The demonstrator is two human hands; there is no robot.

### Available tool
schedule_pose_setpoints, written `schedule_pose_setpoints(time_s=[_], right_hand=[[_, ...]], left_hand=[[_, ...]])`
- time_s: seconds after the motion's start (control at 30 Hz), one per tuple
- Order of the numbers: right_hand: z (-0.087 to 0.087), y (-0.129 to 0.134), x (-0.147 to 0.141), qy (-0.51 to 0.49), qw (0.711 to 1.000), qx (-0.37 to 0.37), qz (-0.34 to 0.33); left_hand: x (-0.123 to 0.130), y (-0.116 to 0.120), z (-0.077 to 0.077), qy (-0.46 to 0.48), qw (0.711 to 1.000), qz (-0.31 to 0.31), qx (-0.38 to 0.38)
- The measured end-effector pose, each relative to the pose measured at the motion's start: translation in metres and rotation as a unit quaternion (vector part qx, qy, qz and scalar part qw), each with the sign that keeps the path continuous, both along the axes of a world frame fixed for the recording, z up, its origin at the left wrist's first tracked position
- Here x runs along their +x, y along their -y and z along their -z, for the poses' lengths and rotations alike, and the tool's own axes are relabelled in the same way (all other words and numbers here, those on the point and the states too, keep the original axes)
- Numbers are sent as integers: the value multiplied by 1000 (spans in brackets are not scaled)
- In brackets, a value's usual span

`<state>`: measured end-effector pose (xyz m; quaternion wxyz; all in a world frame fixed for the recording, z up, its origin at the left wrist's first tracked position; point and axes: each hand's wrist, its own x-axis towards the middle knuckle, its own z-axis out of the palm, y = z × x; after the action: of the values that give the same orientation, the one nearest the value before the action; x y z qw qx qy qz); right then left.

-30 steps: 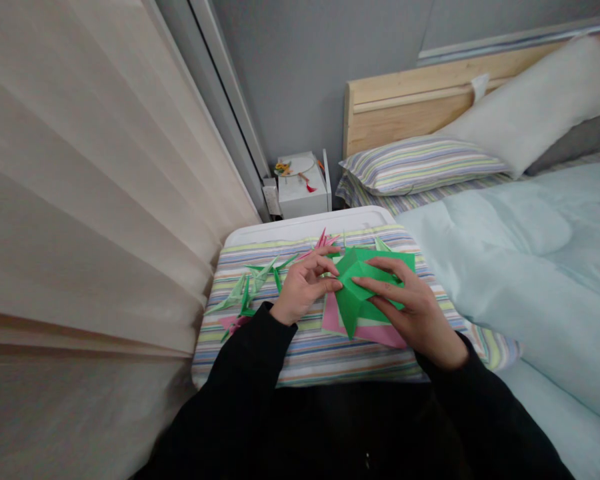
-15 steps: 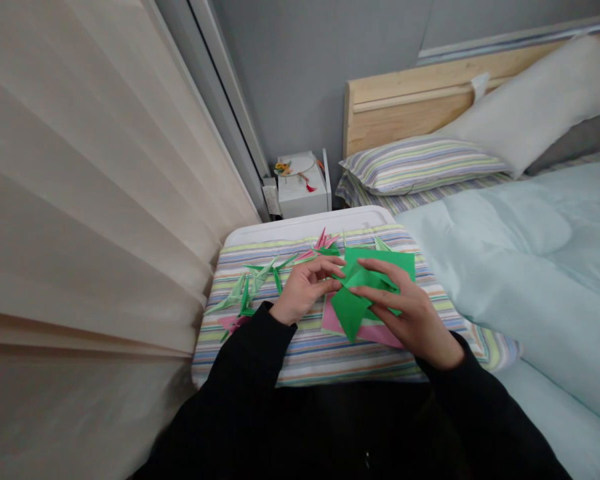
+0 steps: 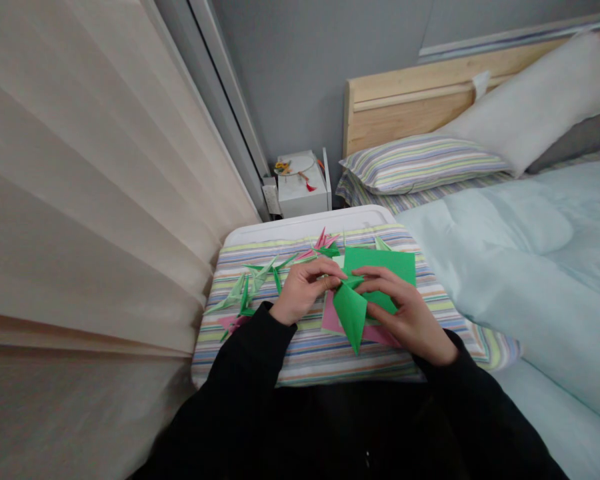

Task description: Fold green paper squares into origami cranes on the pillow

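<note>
1. left hand (image 3: 304, 291) is pinching the green paper (image 3: 380, 270) near its folded middle, fingers curled narrow.
2. right hand (image 3: 410, 313) is holding the same sheet from the other side, fingers bent over the fold.
3. green paper is sitting above a pink paper (image 3: 334, 319), over a striped cloth (image 3: 310, 363).
4. folded paper cranes (image 3: 257, 280) are lying on the cloth, left of the hands.

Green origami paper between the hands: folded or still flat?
Folded: the green origami paper has creased flaps and a pointed tip, pinched by the left hand and right hand.
</note>
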<state>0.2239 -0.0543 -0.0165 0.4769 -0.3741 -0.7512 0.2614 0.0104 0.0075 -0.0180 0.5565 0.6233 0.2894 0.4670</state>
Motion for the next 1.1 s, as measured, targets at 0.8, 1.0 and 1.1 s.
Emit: schedule_pose_setpoints(time_s=[0.8,1.0,1.1], right_hand=[[-15,-6,-11,-3,986,4,167],[-19,-7,-10,-24,984,-20,176],[-17,-9,-12,-15,989,-34,144]], left_hand=[[0,6,1,-17,979,96,-181],[0,9,-4,-27,972,132,-191],[0,8,-4,-38,972,121,-197]])
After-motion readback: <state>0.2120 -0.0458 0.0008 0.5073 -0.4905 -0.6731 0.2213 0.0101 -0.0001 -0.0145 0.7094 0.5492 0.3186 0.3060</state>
